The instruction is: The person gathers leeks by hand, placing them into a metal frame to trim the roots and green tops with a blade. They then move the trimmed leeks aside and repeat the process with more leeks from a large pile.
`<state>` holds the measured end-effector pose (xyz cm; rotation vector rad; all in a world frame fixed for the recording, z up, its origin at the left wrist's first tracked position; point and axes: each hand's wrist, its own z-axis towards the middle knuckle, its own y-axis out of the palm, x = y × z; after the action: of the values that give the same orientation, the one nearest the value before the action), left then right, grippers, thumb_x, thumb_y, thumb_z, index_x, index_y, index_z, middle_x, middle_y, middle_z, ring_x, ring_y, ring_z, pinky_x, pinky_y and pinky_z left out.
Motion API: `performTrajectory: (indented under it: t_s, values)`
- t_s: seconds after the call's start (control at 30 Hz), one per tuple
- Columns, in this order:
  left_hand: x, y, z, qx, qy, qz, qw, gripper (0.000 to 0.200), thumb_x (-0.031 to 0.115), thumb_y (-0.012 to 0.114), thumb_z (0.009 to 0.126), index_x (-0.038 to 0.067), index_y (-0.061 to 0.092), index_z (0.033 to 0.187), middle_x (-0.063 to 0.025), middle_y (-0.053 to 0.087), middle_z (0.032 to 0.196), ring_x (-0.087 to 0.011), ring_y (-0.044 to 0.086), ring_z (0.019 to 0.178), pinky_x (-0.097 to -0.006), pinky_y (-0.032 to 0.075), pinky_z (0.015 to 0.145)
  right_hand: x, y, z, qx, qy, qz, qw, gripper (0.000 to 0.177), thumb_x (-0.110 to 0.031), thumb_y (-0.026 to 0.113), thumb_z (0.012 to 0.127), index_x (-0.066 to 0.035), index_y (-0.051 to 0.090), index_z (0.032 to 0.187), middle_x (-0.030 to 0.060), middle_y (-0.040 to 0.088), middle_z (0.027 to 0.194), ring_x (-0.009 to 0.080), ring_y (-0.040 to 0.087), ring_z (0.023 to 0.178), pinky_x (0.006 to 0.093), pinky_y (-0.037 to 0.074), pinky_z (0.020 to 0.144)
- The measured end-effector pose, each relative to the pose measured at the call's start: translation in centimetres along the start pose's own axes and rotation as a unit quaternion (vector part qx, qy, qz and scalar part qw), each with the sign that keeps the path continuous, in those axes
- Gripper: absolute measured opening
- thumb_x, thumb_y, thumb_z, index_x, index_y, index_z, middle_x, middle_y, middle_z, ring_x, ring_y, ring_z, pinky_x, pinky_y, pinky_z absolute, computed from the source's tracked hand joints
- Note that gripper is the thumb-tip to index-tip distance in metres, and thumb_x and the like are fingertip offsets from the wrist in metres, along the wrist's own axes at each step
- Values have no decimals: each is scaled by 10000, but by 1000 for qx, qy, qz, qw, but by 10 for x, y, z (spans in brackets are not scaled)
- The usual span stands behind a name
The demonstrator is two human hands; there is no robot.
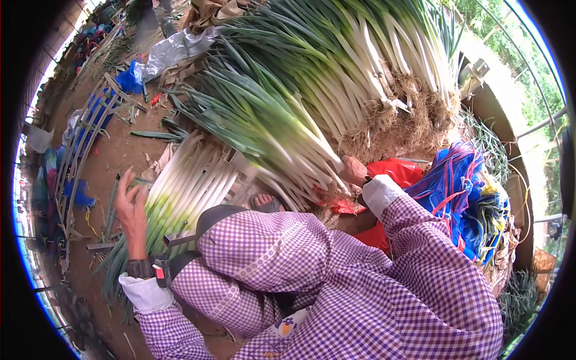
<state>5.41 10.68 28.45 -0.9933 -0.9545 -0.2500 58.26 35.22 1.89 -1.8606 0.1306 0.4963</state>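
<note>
My left hand (130,207) is raised at the left with its fingers apart and nothing in them, beside a bundle of leeks (192,174) whose white ends point up and green leaves point down. My right hand (354,170) lies at the white root end of a second leek bundle (270,132); its fingers are partly hidden, and its grip cannot be made out. Behind that bundle is a large pile of leeks (360,66) with brown, tangled roots toward the right.
Red plastic (393,173) and a heap of blue, red and yellow straps (459,192) lie right of my right hand. A metal bar (180,239) is by my knee. Silver plastic (174,54) and blue plastic (129,78) rest on the soil at the upper left.
</note>
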Motion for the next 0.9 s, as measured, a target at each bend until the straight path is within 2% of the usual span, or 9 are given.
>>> performTrajectory:
  t_s: [0.13,0.23,0.37,0.5,0.53,0.6,0.63,0.73,0.9]
  values:
    - [110,77,-14,-36,-43,-201,978,498,177,670,964,19,544,1419,-146,636,1334,-242,648,1157,-353,482,1016,-17,-33,-16,-66,-44,107,991,455,-263,746,767,19,683,1118,224,716,971,344,709,926,450,551,806]
    - [152,155,-38,-79,-156,-450,876,387,213,699,953,52,619,1296,-81,698,1182,-184,672,1048,-366,506,968,-25,-56,-30,-106,-83,253,958,487,-243,747,786,29,648,1178,160,687,925,261,673,871,394,539,738]
    - [158,279,-71,-92,-431,-500,746,334,158,623,991,78,576,1312,-96,655,1241,-224,616,1141,-442,523,927,-89,-145,-99,-132,-125,349,919,407,-201,738,833,40,641,1146,62,653,862,135,602,771,324,508,639]
    - [151,357,-102,-101,-576,-499,640,259,206,507,1041,55,562,1244,-105,636,1217,-255,592,1097,-459,530,889,-91,-155,-166,-151,-72,350,922,373,-214,738,887,27,634,1152,26,649,822,106,616,722,291,499,557]
    - [152,360,-105,-142,-549,-498,656,276,191,436,1051,33,570,1234,-124,658,1167,-278,628,1047,-497,544,877,-95,-155,-184,-148,-76,403,900,359,-214,727,917,22,626,1168,13,648,805,91,623,711,272,499,543]
    - [124,381,-109,-194,-470,-596,621,214,228,512,1019,70,625,1107,-88,659,843,-255,661,693,-413,555,626,-84,-136,-202,-150,-66,427,889,366,-200,722,916,31,617,1179,40,655,821,106,628,716,284,505,549]
    - [135,386,-112,-146,-500,-596,611,216,197,500,1002,45,639,1068,-111,661,796,-281,665,657,-433,547,569,-84,-132,-208,-135,-73,434,888,373,-202,723,914,36,614,1180,47,653,822,110,627,713,289,506,549]
    - [78,436,-123,-213,-468,-546,661,290,282,517,1014,37,654,1088,-150,692,1015,-288,645,829,-454,519,732,-90,-150,-215,-167,-6,367,915,381,-190,716,908,50,606,1183,57,646,817,118,625,701,291,505,552]
    - [115,398,-119,-187,-472,-517,689,307,308,530,1013,20,633,1019,-124,644,854,-270,633,749,-417,525,677,-93,-162,-214,-150,-16,387,910,373,-132,703,900,36,614,1221,34,636,808,98,617,685,268,493,550]
